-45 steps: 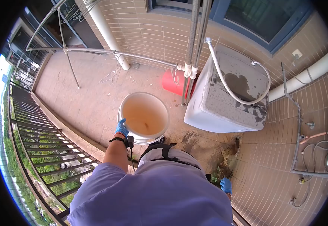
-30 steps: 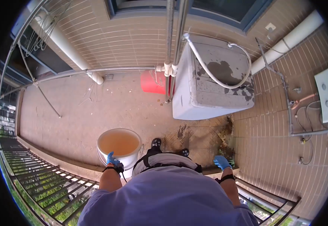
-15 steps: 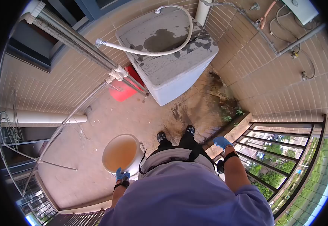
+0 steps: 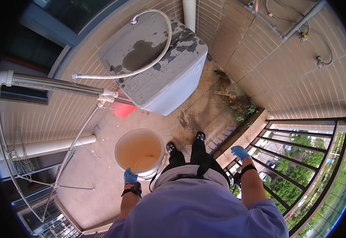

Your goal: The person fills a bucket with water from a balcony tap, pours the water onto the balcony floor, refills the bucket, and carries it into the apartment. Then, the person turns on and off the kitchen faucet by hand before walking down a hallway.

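Left hand (image 4: 130, 175), blue-gloved, meets the near rim of a white bucket (image 4: 152, 173), which is just beyond it with brownish liquid (image 4: 137, 154) inside; from where I stand I cannot tell how far those fingers close. Right hand (image 4: 240, 152), well apart beside the railing (image 4: 308, 119), hangs loosely spread with nothing seen in it. I'd judge the step as handling the bucket by its rim; any shift calls for keeping it level.
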The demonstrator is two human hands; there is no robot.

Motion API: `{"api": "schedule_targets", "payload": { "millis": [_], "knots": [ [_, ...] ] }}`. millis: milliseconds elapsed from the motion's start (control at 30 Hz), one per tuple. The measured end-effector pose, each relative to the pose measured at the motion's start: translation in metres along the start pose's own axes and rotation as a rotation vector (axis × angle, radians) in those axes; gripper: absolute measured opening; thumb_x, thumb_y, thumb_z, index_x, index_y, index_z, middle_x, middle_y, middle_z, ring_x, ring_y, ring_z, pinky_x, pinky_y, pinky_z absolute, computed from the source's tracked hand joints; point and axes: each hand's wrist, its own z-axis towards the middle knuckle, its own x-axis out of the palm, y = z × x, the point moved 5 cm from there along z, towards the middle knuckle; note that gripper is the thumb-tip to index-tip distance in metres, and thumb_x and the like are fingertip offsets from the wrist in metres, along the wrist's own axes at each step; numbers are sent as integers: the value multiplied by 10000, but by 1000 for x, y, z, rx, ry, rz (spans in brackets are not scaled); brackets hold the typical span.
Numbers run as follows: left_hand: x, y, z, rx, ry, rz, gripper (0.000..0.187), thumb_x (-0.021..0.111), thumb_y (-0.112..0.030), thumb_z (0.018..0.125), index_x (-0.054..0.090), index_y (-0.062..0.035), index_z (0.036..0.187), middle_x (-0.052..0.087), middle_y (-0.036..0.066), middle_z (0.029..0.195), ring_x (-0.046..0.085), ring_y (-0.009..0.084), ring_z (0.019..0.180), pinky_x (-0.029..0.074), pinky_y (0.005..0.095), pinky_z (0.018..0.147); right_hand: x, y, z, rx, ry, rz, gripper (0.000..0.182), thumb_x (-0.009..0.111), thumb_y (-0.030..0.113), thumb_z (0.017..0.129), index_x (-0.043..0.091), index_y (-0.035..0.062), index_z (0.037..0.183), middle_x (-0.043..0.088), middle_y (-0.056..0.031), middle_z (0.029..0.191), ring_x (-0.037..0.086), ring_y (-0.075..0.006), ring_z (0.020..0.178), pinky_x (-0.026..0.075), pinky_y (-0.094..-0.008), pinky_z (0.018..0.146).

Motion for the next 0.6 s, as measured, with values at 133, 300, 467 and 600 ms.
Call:
{"api": "schedule_targets", "payload": {
  "millis": [133, 300, 467, 600],
  "knots": [
    [1, -5, -9, 105, -77, 104, 395, 504, -201, 777, 426, -18, 1118, 507, 124, 1095, 497, 270, 997, 417, 409, 857, -28, 36, -20, 260, 53, 126, 299, 474, 275, 799, 560, 9, 905, 597, -99, 836, 577, -196, 729, 463, -313, 613],
    [1, -1, -24, 203, -102, -25, 396, 515, -197, 761, 437, -13, 1102, 508, 126, 1087, 499, 275, 991, 424, 404, 847, -75, 46, 4, 407, 140, -107, 351, 465, 366, 780, 569, 60, 916, 604, -77, 830, 572, -185, 709, 442, -327, 548],
    [-10, 12, -20, 256, -164, -66, 378, 552, -222, 732, 466, -16, 1037, 529, 116, 989, 526, 259, 874, 450, 372, 750, -137, 100, 62, 221, 11, 49, 196, 481, 230, 765, 574, 59, 743, 581, -84, 680, 558, -188, 582, 453, -316, 529],
    [-30, 19, -12, 127, -324, 111, 251, 535, -271, 735, 492, -62, 866, 497, 62, 841, 457, 203, 735, 390, 344, 598, -183, 136, 115, 237, -43, 405, 270, 476, 338, 781, 555, 99, 881, 593, -31, 756, 515, -136, 586, 397, -275, 510]
  ]
}}
